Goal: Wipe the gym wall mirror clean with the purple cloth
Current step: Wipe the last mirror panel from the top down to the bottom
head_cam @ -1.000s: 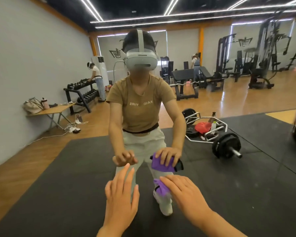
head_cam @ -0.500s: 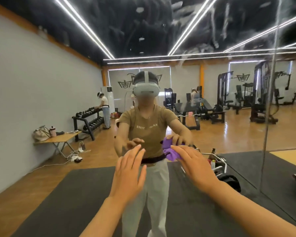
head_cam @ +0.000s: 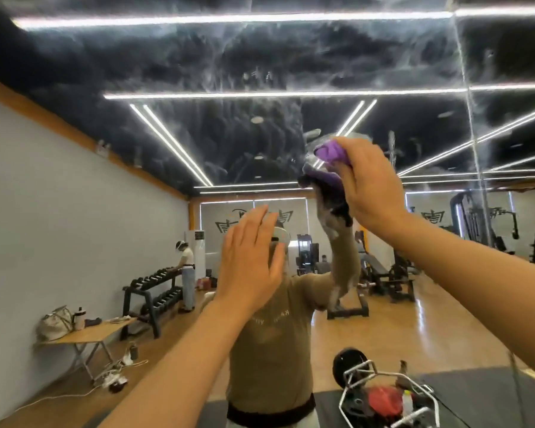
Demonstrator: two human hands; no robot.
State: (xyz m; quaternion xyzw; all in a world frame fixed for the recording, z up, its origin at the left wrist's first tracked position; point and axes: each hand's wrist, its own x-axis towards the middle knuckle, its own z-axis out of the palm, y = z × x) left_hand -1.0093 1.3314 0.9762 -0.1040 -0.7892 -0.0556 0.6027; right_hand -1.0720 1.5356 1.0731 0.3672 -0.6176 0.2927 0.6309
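Head | right hand (head_cam: 369,183) fingers curl round purple cloth (head_cam: 331,152) on mirror (head_cam: 260,57) | left hand (head_cam: 250,257) fingers straight, together | risk: bunched cloth (small contact) likely leaves streaks

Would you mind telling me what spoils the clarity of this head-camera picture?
Head view: hazy white smears on the mirror veil the dark reflected ceiling; reflected light strips glare; wide-angle bends straight lines; the right hand with the purple cloth is slightly motion-blurred.

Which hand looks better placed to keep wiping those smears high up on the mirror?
The right hand, probably. It grips the purple cloth up against the mirror, just below the smeared area. The left hand is lower, open, and holds nothing.
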